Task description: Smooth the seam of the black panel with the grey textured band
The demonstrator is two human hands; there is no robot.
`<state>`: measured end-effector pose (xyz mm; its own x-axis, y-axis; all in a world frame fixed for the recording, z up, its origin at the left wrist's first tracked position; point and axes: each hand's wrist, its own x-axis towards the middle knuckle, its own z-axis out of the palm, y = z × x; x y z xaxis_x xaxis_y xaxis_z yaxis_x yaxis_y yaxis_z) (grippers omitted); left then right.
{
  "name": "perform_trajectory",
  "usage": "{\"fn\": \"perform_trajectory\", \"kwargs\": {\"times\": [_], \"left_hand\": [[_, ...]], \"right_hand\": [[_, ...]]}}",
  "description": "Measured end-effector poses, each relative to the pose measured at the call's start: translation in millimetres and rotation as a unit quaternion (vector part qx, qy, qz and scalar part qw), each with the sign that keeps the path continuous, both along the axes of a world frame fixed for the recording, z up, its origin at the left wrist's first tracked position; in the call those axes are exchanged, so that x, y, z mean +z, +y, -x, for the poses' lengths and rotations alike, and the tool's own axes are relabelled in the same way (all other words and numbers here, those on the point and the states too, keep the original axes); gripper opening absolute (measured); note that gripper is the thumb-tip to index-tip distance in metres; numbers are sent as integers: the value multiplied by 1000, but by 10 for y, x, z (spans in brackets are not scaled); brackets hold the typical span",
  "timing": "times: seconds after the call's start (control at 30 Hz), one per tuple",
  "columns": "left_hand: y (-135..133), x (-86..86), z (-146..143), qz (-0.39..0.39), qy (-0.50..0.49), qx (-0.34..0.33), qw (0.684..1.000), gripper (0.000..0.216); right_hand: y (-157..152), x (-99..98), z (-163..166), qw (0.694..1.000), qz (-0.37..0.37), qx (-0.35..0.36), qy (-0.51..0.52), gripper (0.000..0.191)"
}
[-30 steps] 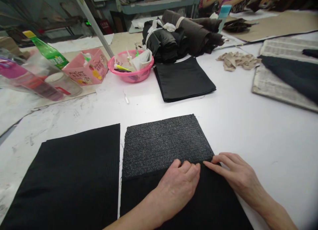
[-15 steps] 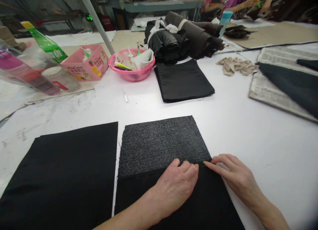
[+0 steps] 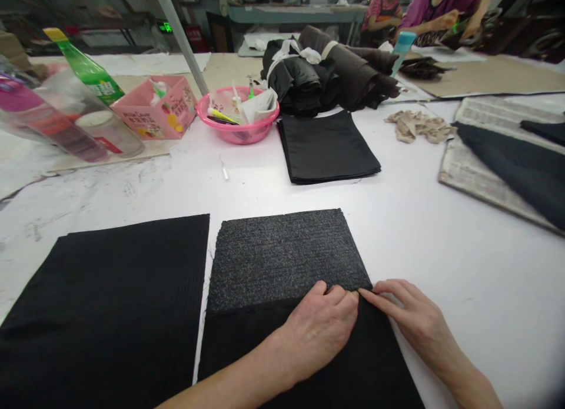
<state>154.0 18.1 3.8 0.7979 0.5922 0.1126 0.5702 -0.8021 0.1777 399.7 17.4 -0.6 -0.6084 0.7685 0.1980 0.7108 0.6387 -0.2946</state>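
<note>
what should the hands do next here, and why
Probably press the far edge of the black cloth flat near its right end: the fingertips of the left hand and right hand are close together there, where that edge runs along the speckled grey cloth.

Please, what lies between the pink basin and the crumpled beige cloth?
The head view shows a black fabric stack, then white tabletop; dark rolls lie behind.

One head-worn camera looks forward and down across the worktop [image 3: 410,220], the left hand [image 3: 324,323] and right hand [image 3: 417,318] near, the background [image 3: 110,20] perhaps too soft to read.
</note>
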Motion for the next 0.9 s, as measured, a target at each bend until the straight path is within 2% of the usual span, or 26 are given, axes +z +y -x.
{"fn": "perform_trajectory", "kwargs": {"times": [0.1, 0.33, 0.7, 0.9], "left_hand": [[13, -15, -21, 1, -21, 6, 1000, 19], [10, -20, -28, 0, -52, 17, 999, 18], [23, -12, -42, 4, -53, 18, 998, 21], [30, -18, -44, 10, -52, 14, 998, 20]], "right_hand": [[-18, -51, -34, 999, 13, -15, 26, 38], [-23, -112, -61, 991, 46, -41, 116, 26], [-23, -103, -80, 987, 68, -46, 137, 23], [-66, -105, -112, 983, 82, -87, 136, 27]]}}
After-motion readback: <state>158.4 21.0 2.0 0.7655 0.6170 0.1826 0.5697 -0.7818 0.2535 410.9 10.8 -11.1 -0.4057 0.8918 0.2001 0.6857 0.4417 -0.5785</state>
